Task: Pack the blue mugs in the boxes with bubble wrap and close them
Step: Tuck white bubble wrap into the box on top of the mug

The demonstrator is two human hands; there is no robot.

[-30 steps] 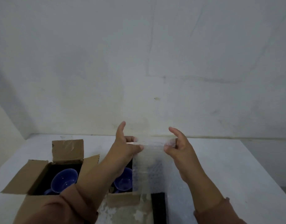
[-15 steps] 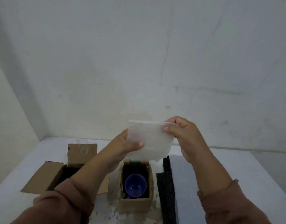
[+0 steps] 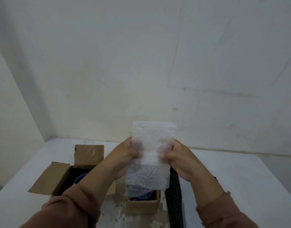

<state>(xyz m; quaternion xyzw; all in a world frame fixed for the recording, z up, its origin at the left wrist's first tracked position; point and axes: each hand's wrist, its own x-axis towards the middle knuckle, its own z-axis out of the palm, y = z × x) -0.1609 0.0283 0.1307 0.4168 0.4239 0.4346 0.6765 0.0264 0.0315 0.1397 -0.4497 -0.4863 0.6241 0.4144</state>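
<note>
Bubble wrap (image 3: 151,160) pinched by left hand (image 3: 125,157) and right hand (image 3: 179,159), held over the near-edge box (image 3: 142,205), likely to cushion its mug (image 3: 144,195).

I am working in a bare, plain room set up as a packing spot; whether it belongs to a home or a workshop I cannot tell. The wall (image 3: 141,63) ahead of me is pale painted plaster marked with hairline cracks and faint stains. It meets a side wall (image 3: 11,99) on my left, and the white tabletop (image 3: 232,170) sits right in that corner. Its paint is worn and flaking near my edge. On it lie packing goods: a large cardboard box (image 3: 89,153) with its flaps open, a small cardboard box (image 3: 142,207), a black mesh strip (image 3: 174,203), and the bubble wrap (image 3: 151,162) I hold up. The light is dim and flat.
</note>
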